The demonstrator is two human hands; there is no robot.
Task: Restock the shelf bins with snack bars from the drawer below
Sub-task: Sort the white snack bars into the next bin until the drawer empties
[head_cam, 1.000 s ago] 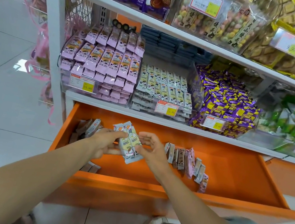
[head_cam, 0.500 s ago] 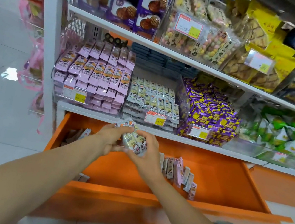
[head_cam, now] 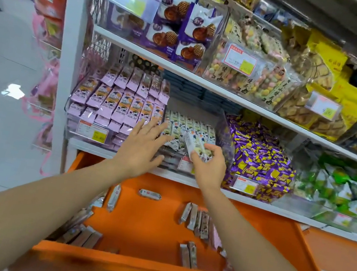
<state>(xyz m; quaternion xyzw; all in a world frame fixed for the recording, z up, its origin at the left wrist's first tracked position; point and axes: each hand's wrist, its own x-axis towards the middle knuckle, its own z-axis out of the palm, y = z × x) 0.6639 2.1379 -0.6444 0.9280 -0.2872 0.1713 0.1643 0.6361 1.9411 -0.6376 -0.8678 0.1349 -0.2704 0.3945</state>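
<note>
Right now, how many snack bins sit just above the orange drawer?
4, left to right: pink bars bin, white bars bin, purple candy bin, green packets bin. More may sit past the frame.

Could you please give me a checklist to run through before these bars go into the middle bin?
1. Right hand grips the pale bars: ok.
2. Wrappers match those in the middle bin: ok.
3. Left hand open, holding nothing: ok.
4. Left hand clear of the landing spot: not ok, it covers the bin's front left.
5. Number of bars gripped: cannot tell.
6. Drawer open, spare bars inside: ok.
</note>
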